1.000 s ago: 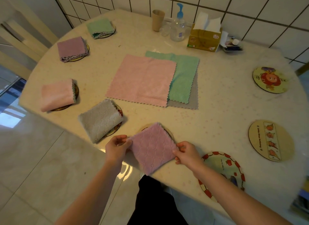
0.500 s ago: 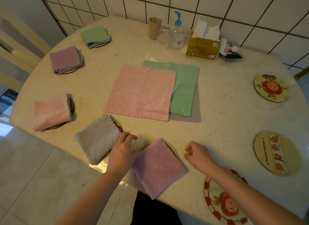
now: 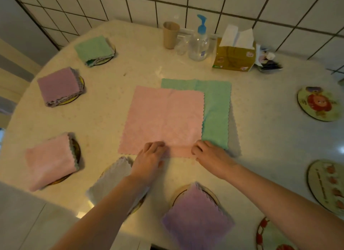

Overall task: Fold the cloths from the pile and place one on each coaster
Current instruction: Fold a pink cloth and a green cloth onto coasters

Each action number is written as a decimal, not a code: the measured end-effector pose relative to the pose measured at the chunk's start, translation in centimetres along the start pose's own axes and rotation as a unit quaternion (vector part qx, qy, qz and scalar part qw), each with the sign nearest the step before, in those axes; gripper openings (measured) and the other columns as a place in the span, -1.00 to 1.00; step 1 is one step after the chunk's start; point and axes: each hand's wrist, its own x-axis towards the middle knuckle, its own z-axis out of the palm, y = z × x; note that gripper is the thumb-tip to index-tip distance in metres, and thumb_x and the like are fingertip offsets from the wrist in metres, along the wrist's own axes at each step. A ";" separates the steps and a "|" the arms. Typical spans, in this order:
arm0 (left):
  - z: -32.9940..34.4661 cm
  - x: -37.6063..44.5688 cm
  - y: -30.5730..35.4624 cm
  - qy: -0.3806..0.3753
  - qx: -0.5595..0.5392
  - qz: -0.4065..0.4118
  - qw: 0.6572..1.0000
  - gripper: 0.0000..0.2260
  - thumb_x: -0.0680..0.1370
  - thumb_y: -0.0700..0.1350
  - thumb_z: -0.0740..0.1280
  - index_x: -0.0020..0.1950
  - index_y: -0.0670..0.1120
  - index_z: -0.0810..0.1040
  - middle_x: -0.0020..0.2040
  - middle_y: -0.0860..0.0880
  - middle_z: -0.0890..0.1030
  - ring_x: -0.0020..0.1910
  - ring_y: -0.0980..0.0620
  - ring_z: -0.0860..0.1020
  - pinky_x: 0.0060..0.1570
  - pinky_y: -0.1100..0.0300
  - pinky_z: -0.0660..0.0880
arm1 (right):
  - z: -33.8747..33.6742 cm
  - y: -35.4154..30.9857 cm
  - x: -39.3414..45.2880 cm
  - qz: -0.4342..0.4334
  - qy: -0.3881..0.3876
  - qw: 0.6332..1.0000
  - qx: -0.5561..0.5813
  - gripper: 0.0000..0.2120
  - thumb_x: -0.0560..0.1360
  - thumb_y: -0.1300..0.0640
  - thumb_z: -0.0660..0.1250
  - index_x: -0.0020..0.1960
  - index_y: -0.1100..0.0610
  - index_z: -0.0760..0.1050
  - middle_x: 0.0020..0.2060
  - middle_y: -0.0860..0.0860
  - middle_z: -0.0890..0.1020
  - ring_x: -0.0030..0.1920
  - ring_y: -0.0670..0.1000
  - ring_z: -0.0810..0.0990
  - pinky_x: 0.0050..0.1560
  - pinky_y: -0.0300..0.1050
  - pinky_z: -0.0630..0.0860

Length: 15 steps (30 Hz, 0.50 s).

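A flat pink cloth (image 3: 163,119) tops the pile in the middle of the table, over a green cloth (image 3: 216,110) and a grey cloth (image 3: 235,138). My left hand (image 3: 150,156) and my right hand (image 3: 210,155) both curl their fingers on the pink cloth's near edge. A folded purple cloth (image 3: 197,218) lies on the front coaster (image 3: 178,194). Folded grey (image 3: 111,179), pink (image 3: 48,162), purple (image 3: 57,86) and green (image 3: 93,49) cloths each cover a coaster on the left. Three bare coasters (image 3: 318,103) (image 3: 327,184) (image 3: 270,236) sit on the right.
A paper cup (image 3: 170,35), a pump bottle (image 3: 199,43) and a tissue box (image 3: 233,56) stand at the back against the tiled wall. The rounded table edge (image 3: 55,199) runs along the front left, with floor below it.
Both hands let go of the folded purple cloth, which now lies on the front coaster, and moved forward to the near edge of the pink cloth.
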 end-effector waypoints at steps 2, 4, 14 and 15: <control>0.0 0.3 -1.0 -0.006 0.020 0.021 1.000 -0.57 0.42 -0.04 0.36 0.30 0.04 0.49 0.29 0.02 0.47 0.16 -0.12 0.42 0.06 -0.02 0.53 | 0.3 0.5 0.5 -0.003 -0.001 1.000 -0.007 -0.70 0.32 0.30 0.40 -0.01 0.11 0.40 -0.02 0.04 0.46 -0.07 0.07 0.47 -0.41 -0.04 0.45; 0.0 0.5 -1.5 -0.003 0.029 0.038 0.999 -0.60 0.43 0.01 0.31 0.27 0.04 0.50 0.25 0.02 0.50 0.09 -0.12 0.45 -0.01 -0.01 0.55 | -0.1 0.6 1.0 -0.011 -0.007 1.000 0.011 -0.79 0.40 0.28 0.33 -0.01 0.11 0.40 -0.01 0.04 0.45 -0.06 0.09 0.48 -0.36 0.00 0.47; -4.1 1.8 -5.7 0.072 -0.045 -0.005 0.996 -0.71 0.46 -0.17 0.31 0.17 -0.06 0.59 0.12 -0.03 0.59 0.09 -0.11 0.54 -0.01 0.07 0.55 | -8.9 0.8 3.7 0.106 0.137 0.911 0.374 -0.90 0.62 0.06 0.05 -0.07 0.00 0.26 -0.09 0.06 0.59 -0.25 -0.13 0.64 -0.32 0.10 0.56; -5.0 1.9 -6.4 0.081 -0.056 -0.033 0.995 -0.71 0.46 -0.23 0.34 0.17 -0.07 0.59 0.13 -0.04 0.59 0.10 -0.11 0.54 0.05 0.07 0.52 | -9.4 1.2 4.3 0.119 0.155 0.899 0.393 -0.90 0.62 0.07 0.06 -0.08 -0.01 0.25 -0.05 0.09 0.58 -0.18 -0.10 0.65 -0.30 0.13 0.58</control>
